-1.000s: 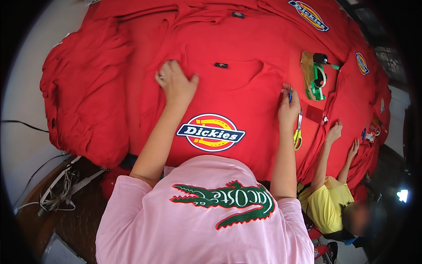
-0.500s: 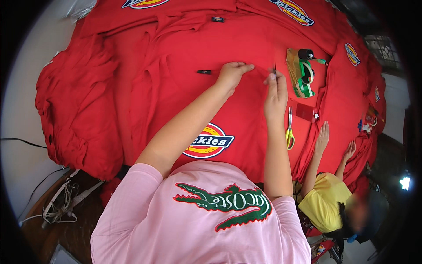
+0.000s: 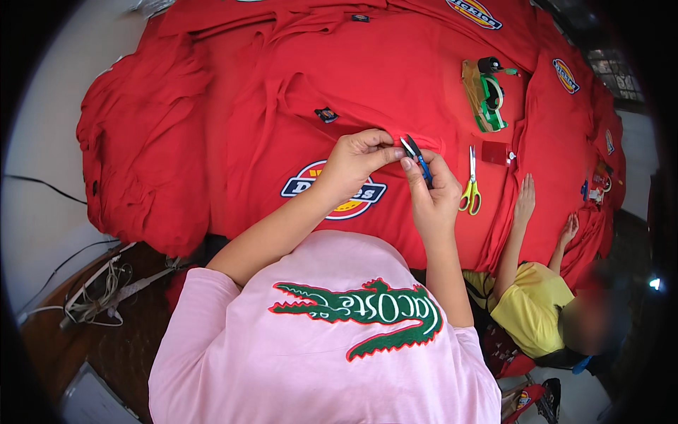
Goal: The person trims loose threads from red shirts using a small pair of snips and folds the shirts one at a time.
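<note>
A red shirt (image 3: 367,74) with a round logo patch (image 3: 335,191) and a small dark neck label (image 3: 326,114) lies spread in front of me. My left hand (image 3: 353,161) pinches a lifted edge of it between thumb and fingers. Close by on the right, my right hand (image 3: 438,194) holds small blue-handled thread snips (image 3: 417,157). Their blades point up and left, right beside the pinched cloth; whether they touch it I cannot tell.
To the right lie yellow-handled scissors (image 3: 472,191), a green tape dispenser (image 3: 491,102) and a dark red card (image 3: 496,152). Bunched red garments (image 3: 141,155) fill the left side. A co-worker in a yellow shirt (image 3: 533,311) works at the right. Cables (image 3: 99,290) lie at lower left.
Both hands have come nearer to me, lifting the shirt's edge. The snips have turned up beside my left fingers. The shirt's hem and neck area have shifted and wrinkled.
</note>
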### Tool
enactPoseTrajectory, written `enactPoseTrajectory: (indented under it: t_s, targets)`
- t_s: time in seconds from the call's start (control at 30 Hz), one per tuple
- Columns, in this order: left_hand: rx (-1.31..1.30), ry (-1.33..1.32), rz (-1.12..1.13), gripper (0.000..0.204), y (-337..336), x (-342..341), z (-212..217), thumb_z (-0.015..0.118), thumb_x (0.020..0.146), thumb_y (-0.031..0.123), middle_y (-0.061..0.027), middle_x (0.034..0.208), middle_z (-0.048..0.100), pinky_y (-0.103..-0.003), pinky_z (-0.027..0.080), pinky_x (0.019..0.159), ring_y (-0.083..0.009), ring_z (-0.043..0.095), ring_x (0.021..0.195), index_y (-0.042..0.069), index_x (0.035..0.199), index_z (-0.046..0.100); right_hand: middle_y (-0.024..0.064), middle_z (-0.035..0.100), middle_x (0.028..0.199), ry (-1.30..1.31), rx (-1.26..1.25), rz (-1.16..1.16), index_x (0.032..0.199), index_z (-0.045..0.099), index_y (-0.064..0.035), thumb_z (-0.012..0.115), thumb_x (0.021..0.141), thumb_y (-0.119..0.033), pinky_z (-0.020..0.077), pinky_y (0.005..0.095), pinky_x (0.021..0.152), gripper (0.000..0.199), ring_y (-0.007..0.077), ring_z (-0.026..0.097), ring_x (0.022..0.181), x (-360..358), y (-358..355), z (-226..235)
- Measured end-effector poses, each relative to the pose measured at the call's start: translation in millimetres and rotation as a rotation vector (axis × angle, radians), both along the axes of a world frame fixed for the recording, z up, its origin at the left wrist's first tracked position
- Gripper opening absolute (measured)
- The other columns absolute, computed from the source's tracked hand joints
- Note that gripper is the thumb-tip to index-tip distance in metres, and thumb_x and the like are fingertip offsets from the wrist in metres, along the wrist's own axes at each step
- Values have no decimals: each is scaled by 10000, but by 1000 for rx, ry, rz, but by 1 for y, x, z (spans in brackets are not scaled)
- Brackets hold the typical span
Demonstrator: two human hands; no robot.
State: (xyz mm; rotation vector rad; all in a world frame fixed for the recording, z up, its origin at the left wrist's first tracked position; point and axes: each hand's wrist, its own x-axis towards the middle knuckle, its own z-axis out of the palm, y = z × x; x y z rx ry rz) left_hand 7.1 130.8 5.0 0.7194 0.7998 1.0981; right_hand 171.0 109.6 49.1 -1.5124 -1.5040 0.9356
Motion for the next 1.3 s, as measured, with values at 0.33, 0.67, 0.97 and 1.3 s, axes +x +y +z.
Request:
enactPoseTrajectory:
  t_s: [0.33,0.67,0.97,1.3]
  targets:
    - [22,46,8,124,-44,-6,22,741,959,115,-6,991,739,-244,507,906,-78,661,962,36,1053,758,-14,569,704,114,76,64,1016,716,19,735,977,-133,370,234,561,158,44,458,640,3,-38,7]
    - [173,327,45,153,-73,-11,36,759,938,77,29,931,643,-221,466,763,-45,576,845,-36,1041,752,8,634,811,100,164,-11,1078,708,13,761,950,-97,444,229,624,177,55,525,710,11,-58,26]
    - [617,800,70,169,-95,-23,45,699,873,-42,-75,847,585,-290,471,670,-163,585,750,-16,1033,746,122,723,850,-316,454,196,999,726,-25,778,784,-16,552,333,631,221,243,717,726,-1,-64,41]
    - [602,796,108,137,-115,-22,35,732,906,42,-80,840,608,-314,465,658,-165,584,738,-54,1004,724,15,614,706,468,-132,437,865,618,-20,676,946,-197,410,299,512,204,134,549,563,13,-77,18]
